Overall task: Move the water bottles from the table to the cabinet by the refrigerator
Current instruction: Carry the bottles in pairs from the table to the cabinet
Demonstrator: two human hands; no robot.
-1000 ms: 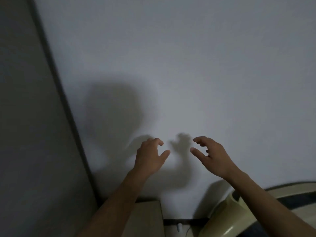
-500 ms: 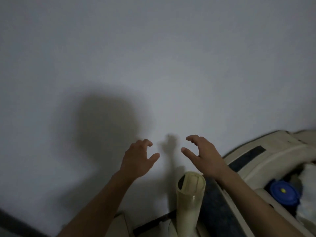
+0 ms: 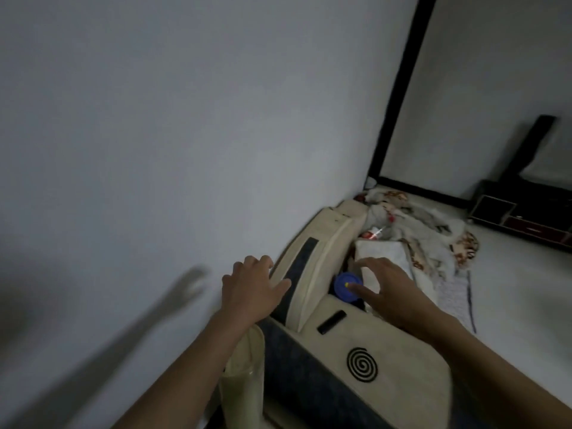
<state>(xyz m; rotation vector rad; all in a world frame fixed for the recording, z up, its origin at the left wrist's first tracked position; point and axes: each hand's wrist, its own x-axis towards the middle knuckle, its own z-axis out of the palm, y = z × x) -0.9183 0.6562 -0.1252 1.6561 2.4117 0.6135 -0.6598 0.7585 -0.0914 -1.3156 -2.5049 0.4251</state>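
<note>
Although no whole water bottle shows in this dim view, a blue round cap [image 3: 347,287] with a small yellow mark sits just under the right hand [image 3: 393,297], down in the open mouth of a cream and dark bag [image 3: 365,376]. That cap is probably the top of a bottle standing in the bag, though the body below it is hidden, so this is a judgement. If so, the long axis runs roughly upright, down into the bag and away from the palm, with only the top end offered to the fingers.

The right hand is clearly the nearer one: its thumb lies at the cap's near edge and its fingers arch loosely over the far side, spread and not yet closed on anything. Whether the thumb touches the cap cannot be told. The left hand [image 3: 252,289] is well to the left of the cap, fingers relaxed, resting on or against the bag's raised cream flap [image 3: 312,274] next to the pale wall [image 3: 185,134]; it holds nothing.

Beyond the right hand lie folded white cloth [image 3: 383,252] and rumpled patterned bedding [image 3: 433,233].

The coming move likely turns on the right hand dropping slightly and closing round the cap or neck from above, then lifting straight up along that axis, while the left hand steadies the flap.
</note>
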